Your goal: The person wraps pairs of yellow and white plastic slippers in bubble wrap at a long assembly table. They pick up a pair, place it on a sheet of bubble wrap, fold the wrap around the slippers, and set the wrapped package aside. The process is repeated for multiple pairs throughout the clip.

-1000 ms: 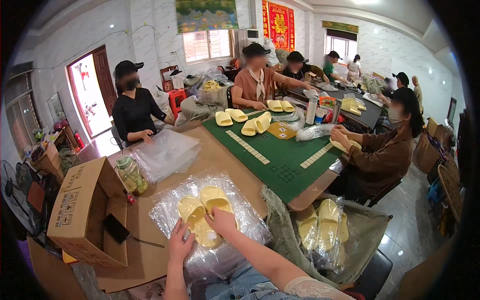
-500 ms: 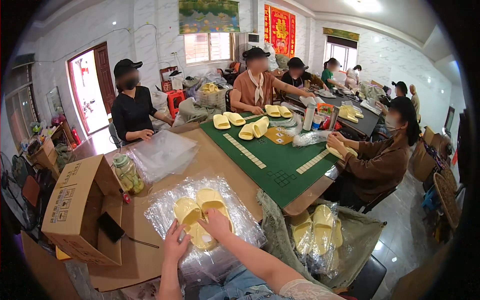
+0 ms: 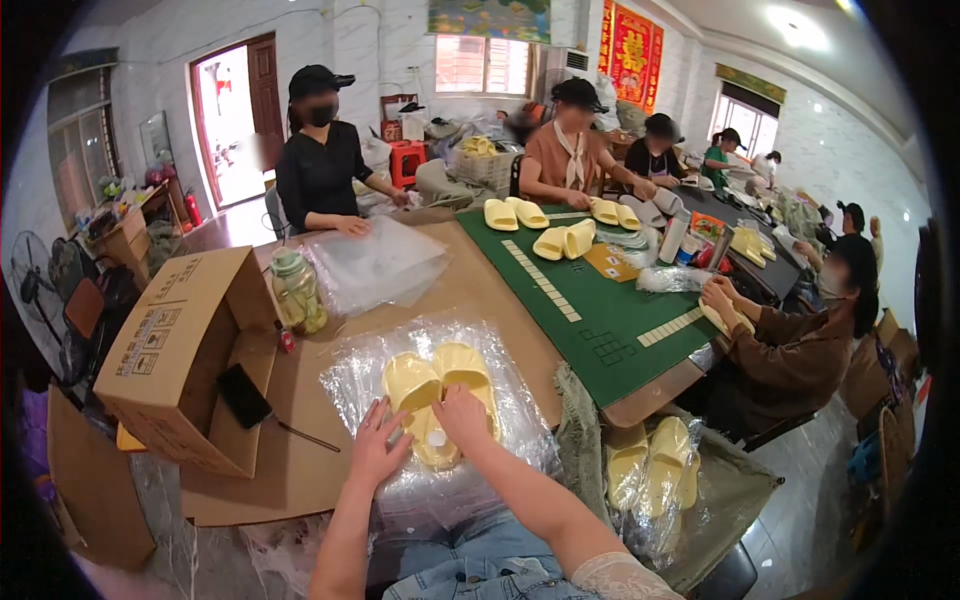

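Note:
A pair of pale yellow slippers (image 3: 412, 378) lies on a stack of clear plastic bags (image 3: 520, 415) at the table's near edge. My left hand (image 3: 378, 440) rests at the left slipper's side, its fingers spread and touching it. Across the pair reaches my right hand (image 3: 462, 415), fingers bunched together over the right slipper's footbed; what they pinch, if anything, is hidden beneath them. A small white round patch (image 3: 437, 438) shows on the slipper between my hands.
An open cardboard box (image 3: 190, 350) holds a black phone (image 3: 243, 396) at its mouth, beside a glass jar (image 3: 297, 290). Clear plastic sheets (image 3: 375, 260) lie beyond. Bagged slippers (image 3: 655, 470) fill a sack at right. Co-workers handle slippers around the green mat (image 3: 560, 310).
The whole view has swung left, so everything sits farther right in the picture. My hands stay on the slippers with only slight finger movement.

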The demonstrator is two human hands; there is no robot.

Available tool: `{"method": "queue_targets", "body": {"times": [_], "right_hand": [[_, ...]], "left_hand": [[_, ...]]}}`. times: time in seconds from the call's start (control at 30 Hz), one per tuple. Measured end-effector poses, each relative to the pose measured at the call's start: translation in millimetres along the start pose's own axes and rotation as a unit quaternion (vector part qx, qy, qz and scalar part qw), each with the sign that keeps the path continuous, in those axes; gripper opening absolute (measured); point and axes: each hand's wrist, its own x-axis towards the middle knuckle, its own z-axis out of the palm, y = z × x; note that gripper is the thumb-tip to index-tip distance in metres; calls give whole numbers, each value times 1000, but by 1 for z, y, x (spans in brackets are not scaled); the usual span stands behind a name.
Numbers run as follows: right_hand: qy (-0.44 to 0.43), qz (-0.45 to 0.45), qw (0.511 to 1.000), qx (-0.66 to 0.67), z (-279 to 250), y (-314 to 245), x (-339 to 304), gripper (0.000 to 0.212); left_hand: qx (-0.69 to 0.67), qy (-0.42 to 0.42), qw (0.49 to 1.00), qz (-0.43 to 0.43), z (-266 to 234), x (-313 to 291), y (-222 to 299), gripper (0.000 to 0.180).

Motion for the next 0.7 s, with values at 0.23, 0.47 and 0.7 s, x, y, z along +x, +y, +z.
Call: {"method": "queue_targets", "body": {"times": [0.23, 0.47, 0.7], "right_hand": [[13, -18, 1000, 16, 4, 11, 24, 43], [34, 20, 996, 81, -15, 48, 33, 36], [-18, 21, 993, 118, -97, 95, -32, 26]], "left_hand": [[-45, -8, 999, -4, -7, 2, 7, 58], [45, -94, 993, -54, -17, 7, 25, 73], [55, -97, 991, -72, -12, 5, 25, 65]]}}
